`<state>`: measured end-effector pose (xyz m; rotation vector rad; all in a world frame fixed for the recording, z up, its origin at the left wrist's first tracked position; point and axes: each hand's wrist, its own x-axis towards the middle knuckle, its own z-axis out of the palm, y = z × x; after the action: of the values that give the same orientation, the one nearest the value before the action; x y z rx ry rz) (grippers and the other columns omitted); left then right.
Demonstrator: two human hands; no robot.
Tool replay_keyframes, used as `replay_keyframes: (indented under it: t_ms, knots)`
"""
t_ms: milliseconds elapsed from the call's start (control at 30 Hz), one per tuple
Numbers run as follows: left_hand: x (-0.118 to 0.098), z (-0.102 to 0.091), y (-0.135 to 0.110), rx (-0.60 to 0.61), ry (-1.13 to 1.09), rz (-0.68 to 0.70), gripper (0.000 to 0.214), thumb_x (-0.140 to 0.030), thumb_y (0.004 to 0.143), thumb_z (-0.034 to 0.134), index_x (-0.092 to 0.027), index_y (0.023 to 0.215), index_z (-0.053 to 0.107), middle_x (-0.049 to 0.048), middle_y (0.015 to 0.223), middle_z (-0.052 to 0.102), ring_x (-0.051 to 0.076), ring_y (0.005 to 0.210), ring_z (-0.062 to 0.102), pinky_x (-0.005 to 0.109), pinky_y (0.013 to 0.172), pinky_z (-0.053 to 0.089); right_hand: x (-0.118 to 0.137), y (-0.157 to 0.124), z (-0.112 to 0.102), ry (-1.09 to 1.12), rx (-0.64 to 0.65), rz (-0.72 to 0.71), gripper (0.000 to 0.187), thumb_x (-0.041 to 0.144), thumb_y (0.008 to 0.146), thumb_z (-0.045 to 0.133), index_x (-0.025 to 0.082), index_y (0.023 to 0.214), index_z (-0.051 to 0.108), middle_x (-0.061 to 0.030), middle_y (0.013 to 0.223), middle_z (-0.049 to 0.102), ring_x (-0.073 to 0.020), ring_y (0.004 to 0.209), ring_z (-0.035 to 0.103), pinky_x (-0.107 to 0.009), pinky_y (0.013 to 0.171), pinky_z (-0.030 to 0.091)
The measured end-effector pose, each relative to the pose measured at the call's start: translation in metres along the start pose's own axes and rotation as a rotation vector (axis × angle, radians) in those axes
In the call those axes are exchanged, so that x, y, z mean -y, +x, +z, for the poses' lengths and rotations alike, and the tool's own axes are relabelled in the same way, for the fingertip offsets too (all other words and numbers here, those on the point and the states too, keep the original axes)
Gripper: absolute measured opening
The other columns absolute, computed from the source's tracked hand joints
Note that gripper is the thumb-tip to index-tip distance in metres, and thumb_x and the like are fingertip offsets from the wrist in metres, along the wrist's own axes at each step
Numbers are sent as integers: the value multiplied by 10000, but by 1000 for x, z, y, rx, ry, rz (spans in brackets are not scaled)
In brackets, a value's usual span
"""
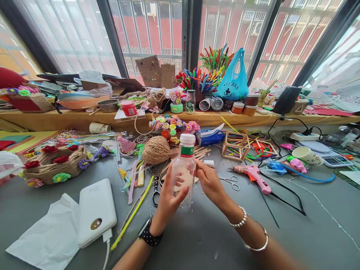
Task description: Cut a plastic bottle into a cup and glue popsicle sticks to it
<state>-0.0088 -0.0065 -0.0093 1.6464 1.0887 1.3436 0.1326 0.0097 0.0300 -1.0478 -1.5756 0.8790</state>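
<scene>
Bottle [184,168] of clear plastic, white-capped with a green band below the neck, is being held upright just above the grey table [197,236], near its middle. Its wall is see-through enough that fingers are showing through it. The left hand [168,200], a black watch at its wrist, is wrapping thumb and fingers around the lower body. The right hand [209,182], bracelets on its wrist, is pressing curled fingertips to the bottle's right side. A twine ball [156,150] is sitting just behind, a pink glue gun [253,174] lying to the right, a white power bank [95,210] to the left.
</scene>
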Motion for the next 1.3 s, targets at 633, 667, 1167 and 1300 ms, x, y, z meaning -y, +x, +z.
replay_keyframes:
  t_ms: [633,667,1167,1300]
  knots:
    - [0,5,-1,-145,-131,-28,673,-406,724,565,-234,1301,263,69,1051,528,167,813,526,325,749,417,6,-5,10,255,124,53,508,482,848,361,270,1309,340,16,1378,332,-165,1299,194,-359,1078,135]
    - [0,5,-1,-151,-133,-35,667,-408,724,564,-233,1297,272,67,1046,530,166,808,525,322,747,417,6,-5,9,246,134,51,508,479,849,361,272,1311,336,18,1380,329,-162,1302,183,-355,1080,128]
    - [1,5,0,-157,-105,-12,685,-414,721,563,-229,1306,259,80,1067,531,176,817,524,336,748,417,7,-3,4,234,169,23,485,442,858,374,277,1312,330,5,1362,363,-172,1271,269,-376,1063,172]
    - [1,3,0,-152,-118,-19,696,-403,719,568,-231,1314,250,69,1042,539,176,822,523,334,757,418,9,-1,0,216,216,4,477,445,860,364,282,1307,338,6,1358,370,-179,1261,290,-382,1054,196]
